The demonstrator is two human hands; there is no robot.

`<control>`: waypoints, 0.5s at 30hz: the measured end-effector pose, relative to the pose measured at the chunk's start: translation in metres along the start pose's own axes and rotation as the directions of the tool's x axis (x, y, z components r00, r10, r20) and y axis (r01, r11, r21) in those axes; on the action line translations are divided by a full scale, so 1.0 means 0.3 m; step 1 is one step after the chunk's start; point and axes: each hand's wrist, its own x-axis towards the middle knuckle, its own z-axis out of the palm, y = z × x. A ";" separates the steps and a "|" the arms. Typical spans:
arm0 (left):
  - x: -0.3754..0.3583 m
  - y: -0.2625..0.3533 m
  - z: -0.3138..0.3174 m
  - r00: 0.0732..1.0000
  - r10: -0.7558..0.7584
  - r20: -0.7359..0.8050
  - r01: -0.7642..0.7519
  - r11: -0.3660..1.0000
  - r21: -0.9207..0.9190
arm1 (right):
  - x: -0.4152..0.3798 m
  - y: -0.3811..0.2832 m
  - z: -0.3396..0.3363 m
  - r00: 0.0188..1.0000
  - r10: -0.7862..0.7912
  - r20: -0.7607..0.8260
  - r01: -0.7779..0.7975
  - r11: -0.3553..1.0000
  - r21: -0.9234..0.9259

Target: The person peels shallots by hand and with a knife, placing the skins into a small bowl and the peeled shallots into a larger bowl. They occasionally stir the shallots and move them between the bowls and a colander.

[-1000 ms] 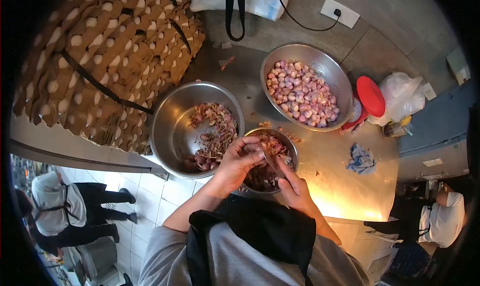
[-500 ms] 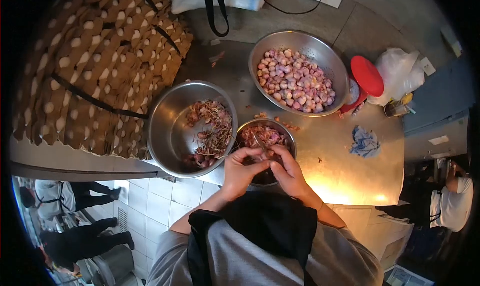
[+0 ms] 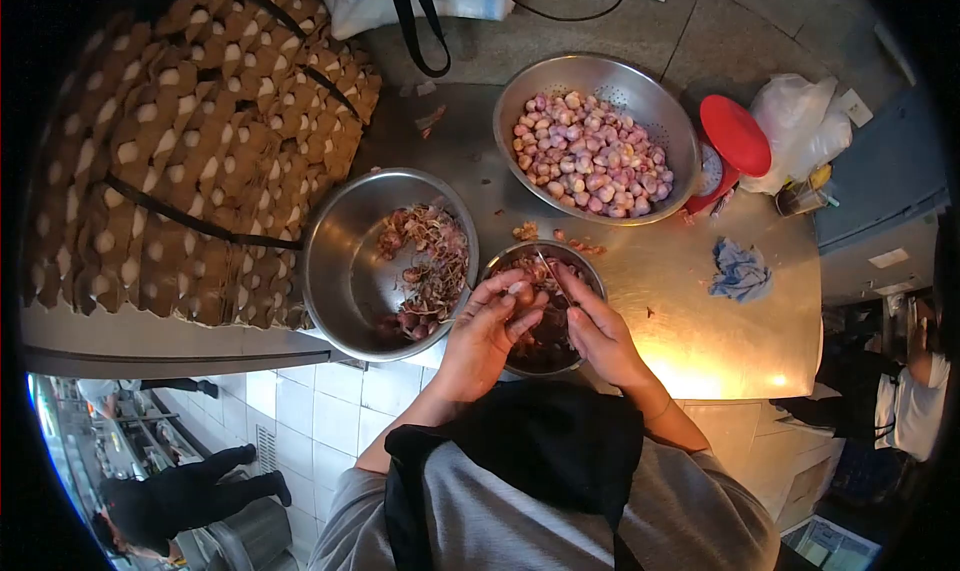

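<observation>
My left hand (image 3: 478, 333) holds a shallot (image 3: 524, 293) in its fingers, above a small metal bowl (image 3: 598, 281) with reddish skins in it. My right hand (image 3: 605, 333) grips a small knife (image 3: 545, 262), its blade pointing up and away from me; the handle is mostly hidden by the fingers. Left of the hands, a large steel basin (image 3: 335, 256) contains unpeeled shallots with dry roots and stalks (image 3: 432, 261). Beyond them, a steel colander (image 3: 685, 136) holds many peeled pinkish shallots (image 3: 590, 156).
Stacked egg trays (image 3: 190, 161) with black straps fill the left. A red scale (image 3: 735, 136), a plastic bag (image 3: 795, 121) and a blue cloth (image 3: 741, 269) are to the right on the steel table (image 3: 690, 341). A person in black (image 3: 185, 496) is at lower left, another person (image 3: 910, 401) at right.
My hands have moved apart a little. The left has turned so its palm and the shallot show, and the knife has shifted slightly right. The whole view has shifted slightly.
</observation>
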 end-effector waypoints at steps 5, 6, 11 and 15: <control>0.023 -0.021 -0.029 0.999 0.039 0.017 -0.039 0.999 -0.030 | -0.031 0.037 -0.018 0.991 0.086 0.098 -0.092 0.994 0.064; 0.023 -0.018 -0.025 0.999 0.034 0.002 -0.034 0.999 -0.017 | -0.037 0.037 -0.013 0.992 0.084 0.089 -0.087 0.996 0.031; 0.019 -0.017 -0.021 1.000 0.015 0.019 -0.014 0.999 -0.049 | -0.039 0.049 0.010 0.968 -0.244 0.062 0.249 0.890 -0.381; 0.001 -0.021 -0.001 0.998 0.050 -0.041 -0.051 0.998 -0.035 | -0.035 0.025 0.020 0.932 -0.346 0.110 0.350 0.776 -0.524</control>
